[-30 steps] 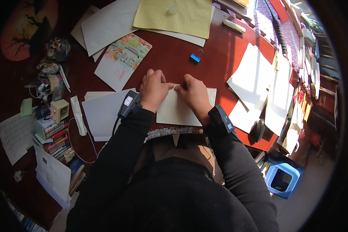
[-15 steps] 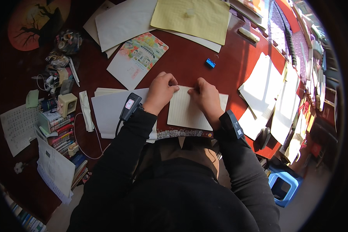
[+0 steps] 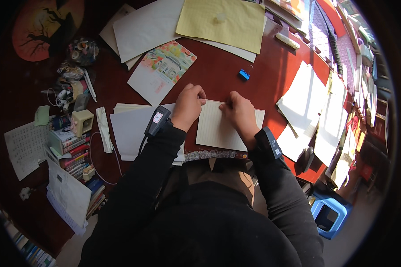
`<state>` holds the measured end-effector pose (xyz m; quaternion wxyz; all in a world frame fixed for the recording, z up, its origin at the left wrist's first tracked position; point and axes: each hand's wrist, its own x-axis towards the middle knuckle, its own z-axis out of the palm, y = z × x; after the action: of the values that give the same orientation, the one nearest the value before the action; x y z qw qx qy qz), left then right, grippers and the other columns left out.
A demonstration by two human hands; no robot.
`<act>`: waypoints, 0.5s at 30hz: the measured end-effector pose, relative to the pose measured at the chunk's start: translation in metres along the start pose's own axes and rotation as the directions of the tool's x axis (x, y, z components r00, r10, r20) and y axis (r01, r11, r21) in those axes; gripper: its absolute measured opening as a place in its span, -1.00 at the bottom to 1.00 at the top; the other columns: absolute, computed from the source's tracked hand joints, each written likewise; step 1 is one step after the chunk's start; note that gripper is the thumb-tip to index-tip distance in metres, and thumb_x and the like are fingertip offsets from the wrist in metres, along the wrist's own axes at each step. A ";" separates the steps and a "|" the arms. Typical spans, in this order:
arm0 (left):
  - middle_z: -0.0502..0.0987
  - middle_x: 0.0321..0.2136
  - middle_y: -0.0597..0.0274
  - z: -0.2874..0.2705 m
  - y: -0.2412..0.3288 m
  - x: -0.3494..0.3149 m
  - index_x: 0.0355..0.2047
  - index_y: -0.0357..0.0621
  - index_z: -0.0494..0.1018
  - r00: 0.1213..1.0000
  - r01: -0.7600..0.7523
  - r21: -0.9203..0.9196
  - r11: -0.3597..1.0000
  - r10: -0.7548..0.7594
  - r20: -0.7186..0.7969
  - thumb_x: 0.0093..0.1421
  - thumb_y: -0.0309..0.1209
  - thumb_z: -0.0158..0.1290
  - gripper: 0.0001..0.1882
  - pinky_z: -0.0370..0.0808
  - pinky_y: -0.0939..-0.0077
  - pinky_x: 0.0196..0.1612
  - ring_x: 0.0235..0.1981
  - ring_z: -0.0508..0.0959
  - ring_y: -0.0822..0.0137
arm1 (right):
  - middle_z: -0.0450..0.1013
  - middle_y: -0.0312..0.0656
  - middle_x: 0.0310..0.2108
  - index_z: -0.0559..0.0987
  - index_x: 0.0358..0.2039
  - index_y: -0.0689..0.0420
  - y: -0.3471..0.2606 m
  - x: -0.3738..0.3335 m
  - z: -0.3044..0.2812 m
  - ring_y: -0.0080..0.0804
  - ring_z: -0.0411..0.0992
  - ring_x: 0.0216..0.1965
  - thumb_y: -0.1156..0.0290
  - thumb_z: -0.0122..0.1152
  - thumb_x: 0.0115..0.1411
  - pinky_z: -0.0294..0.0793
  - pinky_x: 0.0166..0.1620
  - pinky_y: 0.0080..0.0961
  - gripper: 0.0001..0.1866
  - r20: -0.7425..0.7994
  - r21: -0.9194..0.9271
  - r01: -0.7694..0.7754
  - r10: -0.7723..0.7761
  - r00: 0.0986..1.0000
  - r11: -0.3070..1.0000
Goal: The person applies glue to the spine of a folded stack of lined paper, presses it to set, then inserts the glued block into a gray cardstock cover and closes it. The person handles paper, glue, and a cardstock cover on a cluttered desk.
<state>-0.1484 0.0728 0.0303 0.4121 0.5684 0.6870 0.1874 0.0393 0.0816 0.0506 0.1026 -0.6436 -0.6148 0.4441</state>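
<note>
A lined cream sheet or thin pad of paper (image 3: 213,131) lies on the red-brown desk in front of me. At its upper left corner, my left hand (image 3: 188,107) is closed, with thumb and forefinger pinched on the paper's edge. My right hand (image 3: 240,115) rests over the upper middle of the same paper. Its fingers are bent together and its fingertips meet near the top edge; whether they grip it is hard to see. Beyond my right hand sits a blue binder clip (image 3: 244,74). A notebook with a colourful illustrated cover (image 3: 162,71) lies beyond my left hand.
Under my left forearm is a stack of white paper (image 3: 131,135). Large envelopes (image 3: 147,29) and a yellow lined pad (image 3: 220,24) lie at the far side. Sunlit papers (image 3: 303,98) are on the right. Books (image 3: 73,144) and a small cream box-shaped device (image 3: 82,123) crowd the left.
The whole picture has shifted slightly to the right. Relative to the lined paper, both hands stay in nearly the same places.
</note>
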 end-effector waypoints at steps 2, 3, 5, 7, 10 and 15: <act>0.43 -0.42 0.11 0.003 0.003 -0.001 -0.42 -0.24 0.48 0.999 -0.018 0.063 0.998 0.020 -0.029 0.04 -0.61 0.21 -0.88 0.45 0.28 -0.29 -0.38 0.49 0.13 | 0.54 0.07 -0.42 0.40 -0.40 0.24 0.001 0.000 -0.001 0.15 0.52 -0.29 0.37 0.35 0.10 0.49 -0.23 -0.11 -0.71 -0.009 -0.011 0.012 -0.012 1.000 1.000; 0.43 -0.43 0.13 0.001 0.005 -0.001 -0.42 -0.23 0.49 1.000 -0.014 0.056 0.998 0.015 -0.023 0.02 -0.61 0.22 -0.87 0.45 0.30 -0.29 -0.40 0.48 0.16 | 0.54 0.07 -0.42 0.40 -0.40 0.24 0.001 -0.001 -0.002 0.15 0.52 -0.30 0.37 0.35 0.10 0.48 -0.24 -0.11 -0.71 -0.008 -0.019 0.026 -0.026 1.000 0.999; 0.44 -0.42 0.14 -0.004 0.010 -0.003 -0.39 -0.23 0.50 1.000 0.003 0.036 0.999 -0.003 -0.005 0.05 -0.60 0.21 -0.88 0.46 0.30 -0.28 -0.41 0.49 0.18 | 0.52 0.08 -0.45 0.39 -0.39 0.23 0.003 -0.003 -0.006 0.14 0.51 -0.33 0.35 0.34 0.12 0.46 -0.28 -0.11 -0.70 0.009 0.013 0.056 -0.056 0.998 0.998; 0.48 -0.33 0.14 0.000 0.020 -0.006 -0.30 -0.19 0.50 0.974 -0.113 0.104 0.988 0.131 -0.183 0.12 -0.53 0.17 -0.87 0.46 0.24 -0.18 -0.27 0.50 0.11 | 0.48 0.05 -0.49 0.38 -0.39 0.22 0.008 -0.007 -0.012 0.08 0.49 -0.39 0.37 0.31 0.15 0.45 -0.31 -0.15 -0.72 -0.010 0.108 0.082 -0.082 0.997 0.991; 0.47 -0.12 0.22 0.024 0.036 0.002 -0.09 -0.08 0.46 0.862 -0.307 0.344 0.887 0.412 -0.295 0.13 -0.42 0.19 -0.68 0.36 0.21 0.04 -0.03 0.43 0.09 | 0.43 -0.05 -0.48 0.41 -0.38 0.19 0.017 -0.003 -0.014 -0.04 0.43 -0.39 0.43 0.25 0.17 0.41 -0.30 -0.20 -0.82 -0.281 -0.111 0.304 -0.323 0.904 0.946; 0.41 0.01 0.28 0.057 0.038 0.034 0.03 0.02 0.43 0.731 -0.487 0.537 0.688 0.658 -0.180 0.12 -0.43 0.07 -0.58 0.21 0.17 0.17 0.09 0.35 0.19 | 0.33 -0.20 -0.35 0.42 -0.21 0.07 0.030 0.026 -0.005 -0.21 0.34 -0.23 0.46 0.12 0.09 0.28 -0.09 -0.30 -0.77 -0.199 -0.463 0.401 -0.533 0.822 0.791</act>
<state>-0.0803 0.1037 0.0124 0.0529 0.7925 0.5569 0.2430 0.0598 0.0995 0.0217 0.1745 -0.5389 -0.8087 0.1585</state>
